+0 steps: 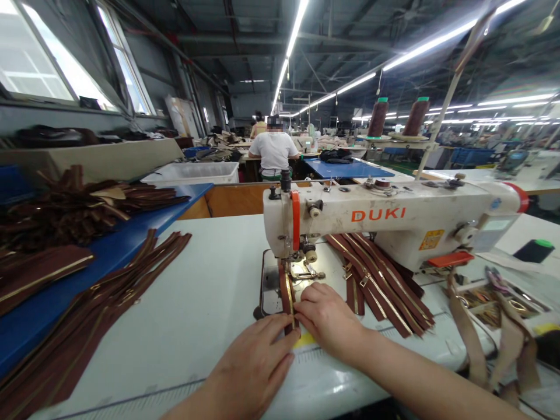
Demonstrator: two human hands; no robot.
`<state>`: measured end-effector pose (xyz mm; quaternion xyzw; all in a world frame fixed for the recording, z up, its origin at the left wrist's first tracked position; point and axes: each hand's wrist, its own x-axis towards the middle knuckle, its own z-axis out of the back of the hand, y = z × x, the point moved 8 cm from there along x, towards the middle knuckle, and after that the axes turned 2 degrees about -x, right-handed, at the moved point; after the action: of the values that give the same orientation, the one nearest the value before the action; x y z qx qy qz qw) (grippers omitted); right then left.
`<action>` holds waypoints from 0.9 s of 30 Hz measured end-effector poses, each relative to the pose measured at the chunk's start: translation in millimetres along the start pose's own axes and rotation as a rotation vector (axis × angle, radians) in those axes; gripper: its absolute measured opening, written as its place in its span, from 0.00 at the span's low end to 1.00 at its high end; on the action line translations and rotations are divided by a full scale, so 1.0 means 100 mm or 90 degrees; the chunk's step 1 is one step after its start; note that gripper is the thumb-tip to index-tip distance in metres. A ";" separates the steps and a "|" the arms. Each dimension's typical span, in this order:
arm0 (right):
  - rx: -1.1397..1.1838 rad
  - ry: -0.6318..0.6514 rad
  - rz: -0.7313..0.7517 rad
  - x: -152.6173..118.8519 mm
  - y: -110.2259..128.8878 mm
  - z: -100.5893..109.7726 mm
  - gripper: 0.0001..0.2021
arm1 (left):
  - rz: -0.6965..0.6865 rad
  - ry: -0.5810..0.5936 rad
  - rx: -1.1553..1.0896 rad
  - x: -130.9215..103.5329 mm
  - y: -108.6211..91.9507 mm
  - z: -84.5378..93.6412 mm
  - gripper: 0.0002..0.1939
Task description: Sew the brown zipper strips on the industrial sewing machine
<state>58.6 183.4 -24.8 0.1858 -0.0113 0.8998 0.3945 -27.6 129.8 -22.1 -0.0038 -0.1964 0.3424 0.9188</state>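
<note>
Pale green worktable (210,280), beneath the landmark. Landmark: white sewing machine (332,213) with orange lettering. Loose bundle of long brown fabric zippers (114,297), left of the machine. Fanned brown zipper strips (385,286) with gold teeth, right of the machine's needle. Bare left hand (258,361) and bare right hand (326,318), before the needle, fingertips touching one narrow brown gold-toothed zipper (287,291) at the presser foot; pinching or only pressing, cannot tell.
</note>
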 end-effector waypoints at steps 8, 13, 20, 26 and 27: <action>-0.043 -0.015 0.029 0.13 -0.05 -0.01 0.06 | 0.009 -0.015 0.010 0.13 0.09 0.06 0.15; -0.080 -0.011 0.033 0.25 -0.12 -0.04 0.08 | 0.012 -0.031 0.040 0.23 0.21 0.02 0.14; -0.078 -0.033 0.030 0.35 -0.20 -0.06 0.09 | 0.013 -0.035 0.058 0.34 0.37 -0.03 0.15; -0.029 -0.038 0.020 0.29 -0.20 -0.04 0.08 | 0.034 -0.028 0.053 0.39 0.39 0.00 0.15; -0.018 -0.036 0.019 0.27 -0.20 -0.04 0.08 | 0.035 -0.027 0.056 0.38 0.39 0.00 0.15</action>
<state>55.0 216.5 -21.6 0.2051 -0.0377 0.8997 0.3834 -26.5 183.8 -13.8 0.0389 -0.2006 0.3756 0.9040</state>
